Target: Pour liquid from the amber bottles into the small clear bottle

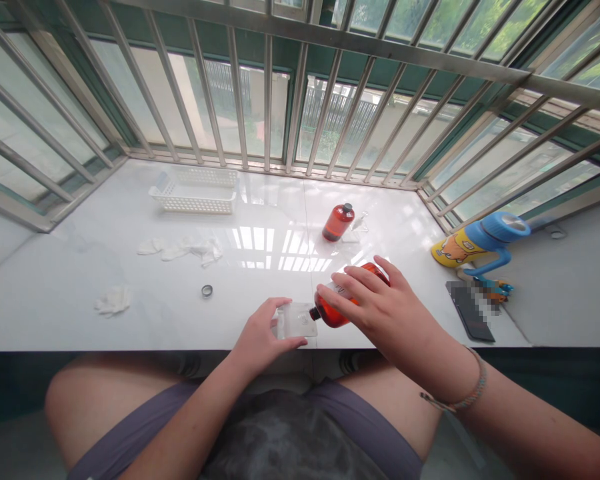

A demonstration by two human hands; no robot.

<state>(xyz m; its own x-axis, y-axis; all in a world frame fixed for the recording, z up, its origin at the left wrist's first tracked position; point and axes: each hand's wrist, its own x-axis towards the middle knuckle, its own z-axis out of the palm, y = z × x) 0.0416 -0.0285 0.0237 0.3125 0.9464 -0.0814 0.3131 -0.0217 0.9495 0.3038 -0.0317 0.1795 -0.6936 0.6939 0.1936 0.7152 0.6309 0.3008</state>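
My right hand [375, 303] grips an orange bottle [330, 313], tilted with its open mouth pointing left and down. The mouth meets a small clear plastic pouch [297, 320], which my left hand [260, 337] holds by its near edge, thumb and fingers pinched on it. Both sit near the front edge of the white sill [130, 320]. A second orange bottle [338, 222] with a black cap lies farther back, next to another clear pouch [357, 225]. A small dark ring-shaped cap [207, 290] rests on the sill to the left of my hands.
A white plastic basket [195, 191] stands at the back left. Crumpled white gloves [183, 249] and another white wad [113, 300] lie at left. At right are a blue and yellow fan [480, 243] and a dark phone [470, 312]. Metal window bars [267, 87] enclose the sill.
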